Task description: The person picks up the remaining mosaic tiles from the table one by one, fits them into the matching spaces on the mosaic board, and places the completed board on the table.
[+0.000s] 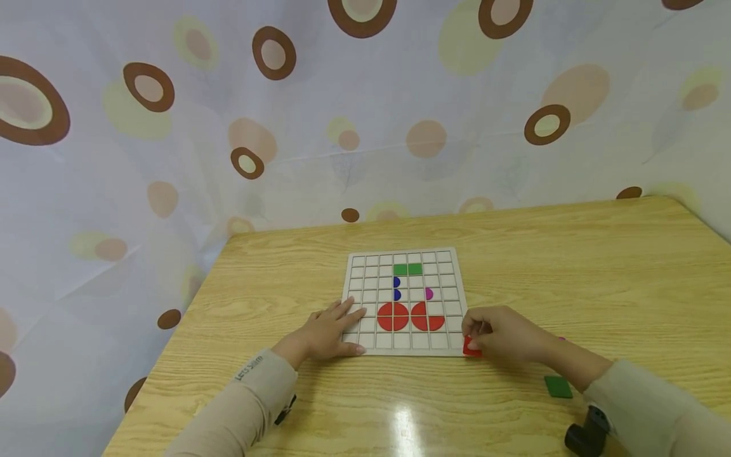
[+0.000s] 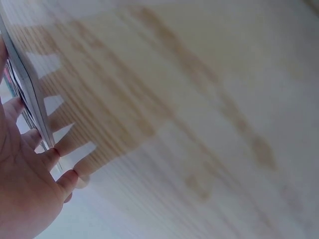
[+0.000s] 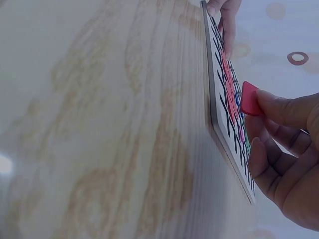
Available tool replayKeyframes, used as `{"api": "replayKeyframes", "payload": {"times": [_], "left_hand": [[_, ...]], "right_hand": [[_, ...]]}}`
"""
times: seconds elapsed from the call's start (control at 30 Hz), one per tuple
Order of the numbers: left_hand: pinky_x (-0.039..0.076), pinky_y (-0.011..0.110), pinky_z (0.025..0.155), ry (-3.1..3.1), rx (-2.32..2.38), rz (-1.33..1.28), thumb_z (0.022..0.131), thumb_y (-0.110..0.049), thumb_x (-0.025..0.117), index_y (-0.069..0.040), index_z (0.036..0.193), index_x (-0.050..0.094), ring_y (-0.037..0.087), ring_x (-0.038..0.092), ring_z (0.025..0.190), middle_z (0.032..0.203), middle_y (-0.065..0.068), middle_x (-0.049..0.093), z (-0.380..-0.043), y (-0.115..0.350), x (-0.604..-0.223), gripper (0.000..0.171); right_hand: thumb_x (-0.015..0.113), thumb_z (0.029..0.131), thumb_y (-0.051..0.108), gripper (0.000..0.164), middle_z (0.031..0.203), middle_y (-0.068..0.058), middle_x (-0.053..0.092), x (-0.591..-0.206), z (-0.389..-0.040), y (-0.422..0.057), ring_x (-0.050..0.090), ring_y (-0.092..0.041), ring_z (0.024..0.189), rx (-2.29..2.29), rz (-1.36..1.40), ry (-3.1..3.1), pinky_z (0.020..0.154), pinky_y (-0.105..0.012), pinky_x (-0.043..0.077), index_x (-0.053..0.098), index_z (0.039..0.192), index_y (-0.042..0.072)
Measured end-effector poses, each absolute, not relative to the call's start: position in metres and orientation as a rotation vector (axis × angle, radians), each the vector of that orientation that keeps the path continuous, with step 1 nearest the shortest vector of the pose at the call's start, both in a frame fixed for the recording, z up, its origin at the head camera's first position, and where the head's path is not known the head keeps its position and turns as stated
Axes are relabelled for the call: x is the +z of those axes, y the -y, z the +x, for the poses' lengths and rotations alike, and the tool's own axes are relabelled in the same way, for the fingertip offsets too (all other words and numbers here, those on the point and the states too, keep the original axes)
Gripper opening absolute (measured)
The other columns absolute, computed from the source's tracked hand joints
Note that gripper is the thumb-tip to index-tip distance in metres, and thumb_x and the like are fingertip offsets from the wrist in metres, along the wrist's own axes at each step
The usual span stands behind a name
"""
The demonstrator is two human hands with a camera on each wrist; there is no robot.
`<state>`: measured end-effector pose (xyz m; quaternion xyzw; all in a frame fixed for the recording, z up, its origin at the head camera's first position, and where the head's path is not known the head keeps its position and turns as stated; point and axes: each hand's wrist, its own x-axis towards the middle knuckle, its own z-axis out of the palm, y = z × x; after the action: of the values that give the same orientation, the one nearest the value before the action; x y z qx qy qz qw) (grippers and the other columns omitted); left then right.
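Note:
A white grid board [image 1: 370, 341] lies on the wooden table. On it are two green squares [image 1: 408, 269], two blue half circles [image 1: 396, 289], a magenta half circle [image 1: 429, 294], and red quarter pieces [image 1: 393, 316] forming one full disc and one with a gap at its upper right. My left hand [image 1: 325, 333] rests with spread fingers over the board's lower left edge. By the lower right corner, my right hand [image 1: 505, 333] pinches a red piece [image 3: 249, 102] between thumb and fingers; the right wrist view shows its rounded corner.
A green square tile [image 1: 558, 386] lies on the table [image 1: 457, 412] beside my right forearm. A magenta piece [image 1: 562, 338] peeks out behind that forearm, mostly hidden. Cloth with brown rings [image 1: 274, 54] hangs behind the table and along its left side.

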<state>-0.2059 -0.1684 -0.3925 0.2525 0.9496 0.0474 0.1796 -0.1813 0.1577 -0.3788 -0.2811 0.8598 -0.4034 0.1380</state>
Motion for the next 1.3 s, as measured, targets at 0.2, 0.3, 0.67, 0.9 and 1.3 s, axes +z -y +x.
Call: {"api": "replayKeyframes", "payload": {"times": [0.2,0.3,0.67,0.9,1.3], "left_hand": [[0.018,0.049,0.096,-2.688,0.126,0.712,0.079,-0.056,0.044,-0.022,0.139,0.02,0.029,0.008,0.128,0.144,0.007,0.008,-0.207,0.169,-0.395,0.072],[0.018,0.049,0.096,-2.686,0.131,0.712,0.079,-0.057,0.044,-0.023,0.139,0.02,0.029,0.008,0.129,0.144,0.007,0.008,-0.207,0.17,-0.396,0.072],[0.017,0.049,0.096,-2.681,0.148,0.698,0.08,-0.056,0.045,-0.022,0.138,0.021,0.029,0.007,0.129,0.144,0.007,0.008,-0.206,0.168,-0.393,0.072],[0.016,0.049,0.097,-2.68,0.153,0.699,0.079,-0.056,0.045,-0.023,0.139,0.02,0.029,0.007,0.129,0.144,0.007,0.008,-0.206,0.169,-0.393,0.072],[0.016,0.049,0.097,-2.678,0.146,0.702,0.079,-0.057,0.045,-0.023,0.139,0.019,0.029,0.007,0.129,0.144,0.006,0.007,-0.207,0.17,-0.396,0.073]], "right_hand": [[0.06,0.078,0.001,0.011,0.074,0.001,0.052,-0.379,-0.19,-0.15,0.047,-0.015,0.071,-1.189,-0.757,-2.499,0.058,-0.024,0.042,0.056,0.081,0.01],[0.06,0.077,0.0,0.011,0.074,0.0,0.052,-0.379,-0.194,-0.147,0.048,-0.016,0.07,-1.178,-0.717,-2.513,0.058,-0.024,0.042,0.056,0.08,0.01],[0.058,0.079,0.0,0.009,0.075,-0.002,0.051,-0.376,-0.211,-0.136,0.048,-0.017,0.069,-1.207,-0.667,-2.554,0.061,-0.029,0.042,0.056,0.081,0.008],[0.057,0.08,-0.001,0.009,0.073,-0.001,0.051,-0.384,-0.222,-0.132,0.046,-0.017,0.069,-1.22,-0.678,-2.586,0.061,-0.028,0.041,0.058,0.082,0.007],[0.059,0.081,0.005,0.003,0.072,0.0,0.052,-0.396,-0.236,-0.125,0.046,-0.015,0.068,-1.199,-0.703,-2.647,0.061,-0.028,0.041,0.058,0.083,0.003]]}}
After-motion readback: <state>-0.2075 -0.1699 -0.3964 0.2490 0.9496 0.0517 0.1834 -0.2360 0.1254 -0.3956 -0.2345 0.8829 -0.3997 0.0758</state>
